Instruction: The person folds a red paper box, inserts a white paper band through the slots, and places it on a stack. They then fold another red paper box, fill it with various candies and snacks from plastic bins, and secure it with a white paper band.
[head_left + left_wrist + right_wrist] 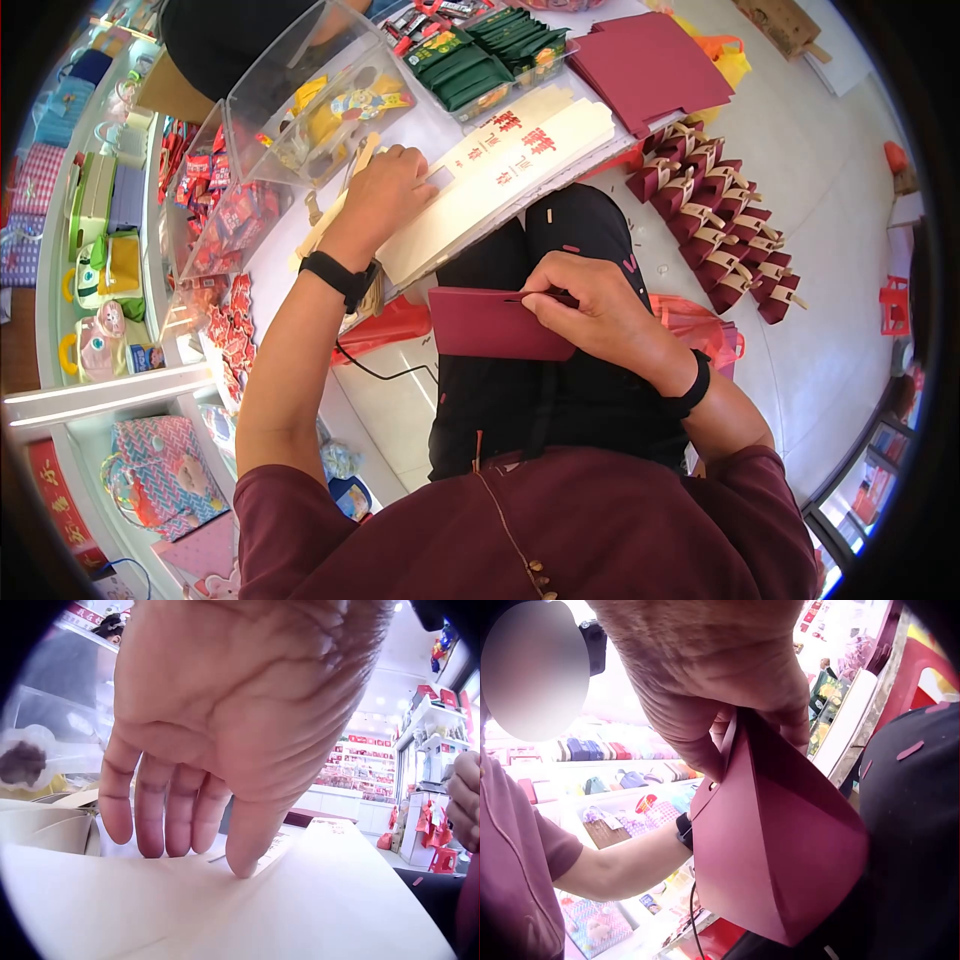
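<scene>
My right hand [585, 300] pinches the top edges of a maroon paper gift box [490, 325] together over my lap. In the right wrist view the gift box [780, 847] has slanted, folded sides and a small slot near its top, beside my fingers. My left hand [390, 195] lies at the stack of cream paper strips [450, 225] on the table, some printed with red characters. Seen from the left wrist, that hand [240, 727] reaches down with its fingers fairly straight, fingertips and thumb on the cream paper [300, 900].
Behind the strips stand a clear bin of green packets [465, 70] and a clear bin with yellow packets [300, 130]. Flat maroon sheets [650, 65] lie at the table's right end. Several finished maroon boxes [715, 215] stand on the floor. Red-wrapped sweets [215, 215] are at left.
</scene>
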`<state>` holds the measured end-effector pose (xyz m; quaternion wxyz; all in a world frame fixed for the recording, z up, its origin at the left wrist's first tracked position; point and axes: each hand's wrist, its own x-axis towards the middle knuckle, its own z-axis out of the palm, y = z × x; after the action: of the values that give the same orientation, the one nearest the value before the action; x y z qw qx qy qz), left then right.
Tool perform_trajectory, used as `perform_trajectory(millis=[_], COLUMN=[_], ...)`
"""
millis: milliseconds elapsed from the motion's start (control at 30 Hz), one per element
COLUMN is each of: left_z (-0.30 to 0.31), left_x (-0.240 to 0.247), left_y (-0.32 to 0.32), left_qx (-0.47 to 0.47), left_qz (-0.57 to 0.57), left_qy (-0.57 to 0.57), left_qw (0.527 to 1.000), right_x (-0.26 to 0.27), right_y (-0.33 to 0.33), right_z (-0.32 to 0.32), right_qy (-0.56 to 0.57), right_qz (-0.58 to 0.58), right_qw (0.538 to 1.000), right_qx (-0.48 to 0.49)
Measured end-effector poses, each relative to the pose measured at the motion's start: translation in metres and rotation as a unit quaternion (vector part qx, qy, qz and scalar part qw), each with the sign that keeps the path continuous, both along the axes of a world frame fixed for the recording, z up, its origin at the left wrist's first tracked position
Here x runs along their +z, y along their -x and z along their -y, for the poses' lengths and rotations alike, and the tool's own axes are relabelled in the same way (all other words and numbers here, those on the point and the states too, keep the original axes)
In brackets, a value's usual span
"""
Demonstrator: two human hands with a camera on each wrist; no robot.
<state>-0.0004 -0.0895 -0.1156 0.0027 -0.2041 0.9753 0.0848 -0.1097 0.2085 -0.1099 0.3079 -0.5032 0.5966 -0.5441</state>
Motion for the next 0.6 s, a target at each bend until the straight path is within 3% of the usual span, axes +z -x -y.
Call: perform_trajectory(millis=[100,300,600], left_z=[-0.002,0.010,0.005], left_x=[-0.007,-0.008,-0.002], left_y=[0.001,0.006,0.003], left_qx=[0.051,0.039,-0.018], left_qz=[-0.065,-0.021,-0.072], left_qy=[-0.021,-0.058,0.103], left_qw=[0.996,0.997,0.992], right_x=[0.001,0.002,0.001], right_y=[-0.001,-0.001,-0.001], right_z=[0.000,0.000,0.002], right_qy=[-0.010,-0.023,-0.011], right_qz=[-0.007,-0.023,-0.024], right_qw=[1.000,0.999,1.000], right_qx=[0.002,0.013,0.006])
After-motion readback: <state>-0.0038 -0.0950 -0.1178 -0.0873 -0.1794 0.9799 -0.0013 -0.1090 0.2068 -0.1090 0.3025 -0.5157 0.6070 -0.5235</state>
